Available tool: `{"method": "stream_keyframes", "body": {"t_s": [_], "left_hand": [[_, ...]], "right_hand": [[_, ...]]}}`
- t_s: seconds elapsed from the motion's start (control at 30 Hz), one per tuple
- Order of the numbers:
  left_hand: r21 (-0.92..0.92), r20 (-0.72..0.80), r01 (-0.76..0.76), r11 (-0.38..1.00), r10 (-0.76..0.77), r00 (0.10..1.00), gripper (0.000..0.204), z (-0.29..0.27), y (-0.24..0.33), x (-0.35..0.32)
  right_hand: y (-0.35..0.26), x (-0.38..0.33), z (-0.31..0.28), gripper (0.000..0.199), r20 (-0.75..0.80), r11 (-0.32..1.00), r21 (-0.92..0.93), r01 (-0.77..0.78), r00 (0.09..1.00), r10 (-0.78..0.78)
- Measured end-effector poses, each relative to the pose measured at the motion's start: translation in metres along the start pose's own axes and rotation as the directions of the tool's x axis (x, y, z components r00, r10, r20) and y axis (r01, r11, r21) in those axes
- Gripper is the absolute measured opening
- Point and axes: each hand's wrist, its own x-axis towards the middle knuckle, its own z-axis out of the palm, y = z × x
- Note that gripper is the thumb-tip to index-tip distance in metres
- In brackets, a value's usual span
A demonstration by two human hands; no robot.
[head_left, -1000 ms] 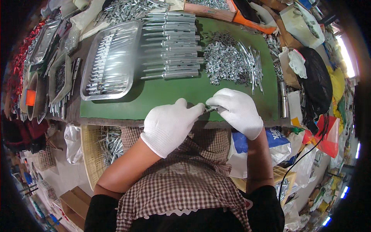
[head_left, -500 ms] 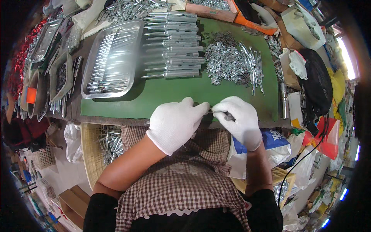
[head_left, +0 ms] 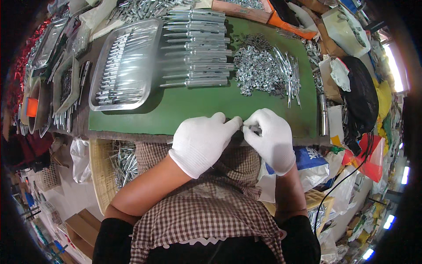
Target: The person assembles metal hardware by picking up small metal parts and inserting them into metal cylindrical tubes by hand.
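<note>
In a white knitted glove, my left hand (head_left: 201,141) is closed in a pinch at the near edge of the green mat (head_left: 184,108). Most of what it holds is hidden; a bit of shiny metal peeks out by its wrist side. My right hand (head_left: 274,140), gloved too, pinches a small grey metal piece (head_left: 255,129). The fingertips of both hands nearly meet. Beyond them lie a heap of small silvery nuts (head_left: 255,72), a bundle of thin metal pins (head_left: 288,75) and a row of metal sleeves with slim rods (head_left: 204,82).
A clear plastic tray (head_left: 149,83) of thin rods stands on the mat's left. A steel tube (head_left: 323,114) lies at the right edge. Below the table, a yellow basket (head_left: 100,176) holds metal parts. A black bag (head_left: 362,94) sits at right.
Both hands stay together at the mat's edge, shifted very slightly right. My right fingers have curled further around the small grey piece, so less of it shows.
</note>
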Motion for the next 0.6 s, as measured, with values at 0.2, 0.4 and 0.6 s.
{"method": "stream_keyframes", "body": {"t_s": [0.2,0.4,0.6], "left_hand": [[0.073,0.006,-0.053,0.996,0.053,0.999,0.036,-0.002,0.000,-0.003],[0.014,0.039,-0.052,0.999,0.052,0.998,0.041,-0.004,-0.004,-0.003],[-0.021,0.030,-0.050,0.999,0.051,0.998,0.043,-0.004,-0.006,-0.005]], "right_hand": [[-0.016,0.009,-0.011,0.018,0.101,0.984,-0.172,0.053,0.994,-0.036],[-0.024,0.020,-0.016,0.017,0.187,0.909,-0.379,0.173,0.976,-0.108],[-0.007,0.004,0.001,0.012,0.055,0.964,0.158,-0.213,0.977,0.207]]}}
